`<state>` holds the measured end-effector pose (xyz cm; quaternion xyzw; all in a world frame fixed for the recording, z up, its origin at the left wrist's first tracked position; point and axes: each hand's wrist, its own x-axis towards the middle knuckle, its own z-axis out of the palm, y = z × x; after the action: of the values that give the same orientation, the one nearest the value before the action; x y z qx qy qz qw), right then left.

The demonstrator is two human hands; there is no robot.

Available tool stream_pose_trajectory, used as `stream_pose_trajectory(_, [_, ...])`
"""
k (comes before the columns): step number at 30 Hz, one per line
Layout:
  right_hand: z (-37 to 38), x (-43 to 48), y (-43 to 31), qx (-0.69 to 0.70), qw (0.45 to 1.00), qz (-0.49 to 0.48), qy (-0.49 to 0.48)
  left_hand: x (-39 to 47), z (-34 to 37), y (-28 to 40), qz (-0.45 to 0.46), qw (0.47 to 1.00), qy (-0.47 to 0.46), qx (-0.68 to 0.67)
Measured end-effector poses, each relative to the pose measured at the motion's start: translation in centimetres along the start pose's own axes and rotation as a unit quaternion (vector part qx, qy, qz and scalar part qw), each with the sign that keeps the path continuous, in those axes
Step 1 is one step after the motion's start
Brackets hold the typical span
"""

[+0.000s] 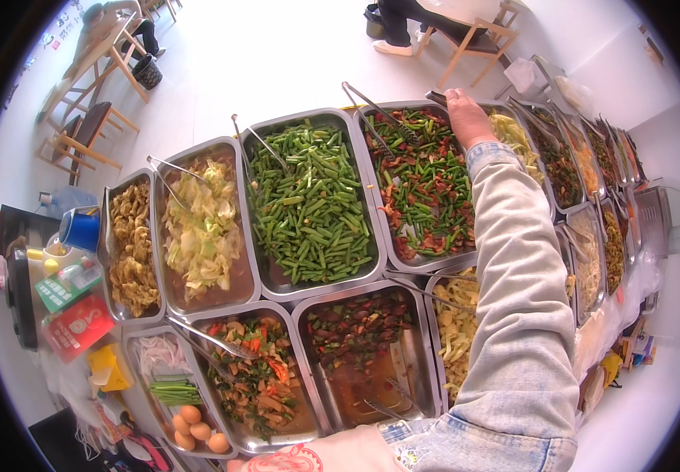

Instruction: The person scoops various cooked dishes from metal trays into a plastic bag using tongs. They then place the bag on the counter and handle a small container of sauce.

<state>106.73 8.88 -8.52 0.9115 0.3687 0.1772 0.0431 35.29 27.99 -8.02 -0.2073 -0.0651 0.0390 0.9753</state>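
Note:
My right hand, in a pale denim sleeve, reaches over the far edge of the back row of trays. Its fingers close around the end of a metal handle, seemingly of serving tongs; the rest is hidden. Just left of the forearm is a steel tray of cut green stems with reddish meat, where another pair of tongs rests. A tray of pale yellow shreds lies to the right of the wrist. My left hand is out of view. Before me is a tray of dark meat pieces in brown sauce.
More food trays hold green stems, cabbage, fried pieces and eggs. Tongs lie across a front tray. A blue cup stands left. Beyond are wooden chairs and seated people.

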Motion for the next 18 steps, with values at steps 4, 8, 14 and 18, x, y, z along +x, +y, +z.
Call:
stream_pose_trajectory(4, [-0.7, 0.1, -0.4, -0.022, 0.999, -0.013, 0.026, 0.4, -0.3, -0.1, -0.022, 0.999, -0.017, -0.03])
stream_pose_trajectory(8, [-1.1, 0.4, -0.1, -0.037, 0.998, -0.018, 0.049, 1.7, -2.5, 0.7, -0.199, 0.922, -0.125, -0.309])
stream_pose_trajectory(14, [-0.9, 0.3, 1.8, -0.022, 1.0, 0.011, 0.013, 3.0, -0.1, 0.3, -0.222, 0.904, -0.032, -0.364])
stream_pose_trajectory(18, [-0.6, -0.3, 1.7, -0.034, 0.998, 0.018, -0.039, -0.4, -0.1, 0.2, -0.04, 0.998, -0.035, 0.036])
